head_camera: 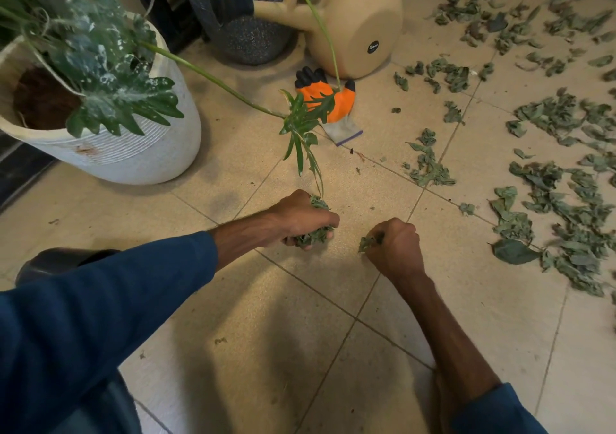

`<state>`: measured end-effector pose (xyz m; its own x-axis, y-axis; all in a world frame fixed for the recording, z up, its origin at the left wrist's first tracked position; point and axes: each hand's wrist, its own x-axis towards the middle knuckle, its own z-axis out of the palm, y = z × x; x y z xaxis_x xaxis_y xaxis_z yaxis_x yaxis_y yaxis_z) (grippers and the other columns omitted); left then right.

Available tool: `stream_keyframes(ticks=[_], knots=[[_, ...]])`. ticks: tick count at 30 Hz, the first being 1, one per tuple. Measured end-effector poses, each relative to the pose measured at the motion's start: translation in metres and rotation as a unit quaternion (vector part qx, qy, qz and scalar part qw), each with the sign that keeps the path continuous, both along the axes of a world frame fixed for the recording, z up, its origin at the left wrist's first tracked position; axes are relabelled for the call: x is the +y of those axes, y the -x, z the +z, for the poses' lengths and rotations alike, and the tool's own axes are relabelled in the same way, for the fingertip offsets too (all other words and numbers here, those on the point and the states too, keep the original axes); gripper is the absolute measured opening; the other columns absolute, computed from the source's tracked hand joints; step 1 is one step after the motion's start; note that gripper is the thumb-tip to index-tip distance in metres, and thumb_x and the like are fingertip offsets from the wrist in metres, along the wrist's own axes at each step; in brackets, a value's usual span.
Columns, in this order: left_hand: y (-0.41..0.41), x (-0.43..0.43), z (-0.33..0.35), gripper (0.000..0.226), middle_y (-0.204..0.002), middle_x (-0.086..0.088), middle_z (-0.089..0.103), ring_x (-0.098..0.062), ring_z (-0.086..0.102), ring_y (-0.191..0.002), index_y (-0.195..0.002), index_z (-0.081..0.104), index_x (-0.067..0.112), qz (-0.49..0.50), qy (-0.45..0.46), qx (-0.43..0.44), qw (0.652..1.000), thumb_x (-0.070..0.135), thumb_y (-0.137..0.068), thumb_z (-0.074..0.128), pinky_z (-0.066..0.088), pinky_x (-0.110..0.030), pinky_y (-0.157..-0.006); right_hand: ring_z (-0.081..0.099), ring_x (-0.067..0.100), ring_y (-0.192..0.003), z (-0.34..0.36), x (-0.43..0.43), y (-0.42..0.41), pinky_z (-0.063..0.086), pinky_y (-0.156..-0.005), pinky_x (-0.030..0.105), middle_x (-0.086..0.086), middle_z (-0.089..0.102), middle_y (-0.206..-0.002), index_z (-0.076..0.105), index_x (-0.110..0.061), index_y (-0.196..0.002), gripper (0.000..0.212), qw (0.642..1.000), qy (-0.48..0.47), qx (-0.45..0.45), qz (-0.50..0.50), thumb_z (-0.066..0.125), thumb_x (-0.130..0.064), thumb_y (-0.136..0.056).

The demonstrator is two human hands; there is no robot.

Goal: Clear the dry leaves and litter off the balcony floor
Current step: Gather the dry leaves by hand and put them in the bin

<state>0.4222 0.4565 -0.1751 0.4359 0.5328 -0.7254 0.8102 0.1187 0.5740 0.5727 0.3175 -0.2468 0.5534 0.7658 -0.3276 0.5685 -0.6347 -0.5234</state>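
Dry green leaves (546, 206) lie scattered over the beige tiled floor (300, 317), mostly to the right and far right. My left hand (300, 221) grips a bunch of dry leaves (315, 233) just above the floor at centre. My right hand (395, 247) is curled beside it and pinches a small leaf (366, 243). A few tiny leaf bits (220, 340) lie on the tiles near me.
A white ribbed pot (133, 156) with a leafy plant stands at the left; one long stem droops over the floor near my left hand. A beige watering can (363, 23), a dark woven basket (246, 33) and an orange-and-black glove (328, 103) sit behind.
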Motion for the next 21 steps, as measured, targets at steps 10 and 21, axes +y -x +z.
stream_keyframes(ticks=[10,21], knots=[[0.012,0.021,0.056,0.019,-0.064,-0.001,0.061,-0.013,0.054,-0.038,-0.088,0.065,0.011,-0.070,-0.023,0.013,0.997,0.026,-0.082,0.075,0.035,-0.017,-0.038,0.071,0.022,-0.070,0.038,0.019,0.049,0.062,-0.065,0.033,0.008,0.077,-0.079,0.082,-0.012,-0.086,0.019,0.934,-0.100,0.321,-0.123,0.076,0.004,-0.077],[0.208,0.038,0.175,0.041,-0.086,0.000,0.077,-0.020,0.073,-0.077,-0.095,0.074,0.018,0.187,-0.202,-0.070,0.959,0.051,-0.070,0.074,0.062,-0.041,-0.069,0.074,0.020,-0.080,0.174,0.110,0.197,0.056,-0.087,0.036,0.012,0.078,-0.094,0.078,-0.004,-0.097,0.019,0.869,-0.100,0.484,-0.001,0.074,0.004,-0.081]])
